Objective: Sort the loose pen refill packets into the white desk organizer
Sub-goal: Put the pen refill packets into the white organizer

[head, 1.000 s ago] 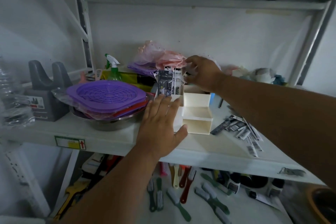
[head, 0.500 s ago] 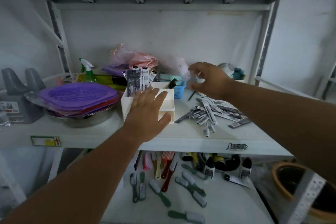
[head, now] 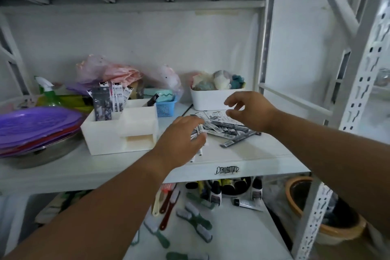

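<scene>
The left hand (head: 181, 137) rests on the loose pile of black-and-white pen refill packets (head: 228, 129) on the white shelf (head: 253, 154), fingers curled over several. The right hand (head: 251, 112) hovers above, released. The white plastic desk organizer (head: 120, 131) stands just left.

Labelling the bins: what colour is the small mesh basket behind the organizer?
Blue; the small mesh basket shows in the head view.
</scene>
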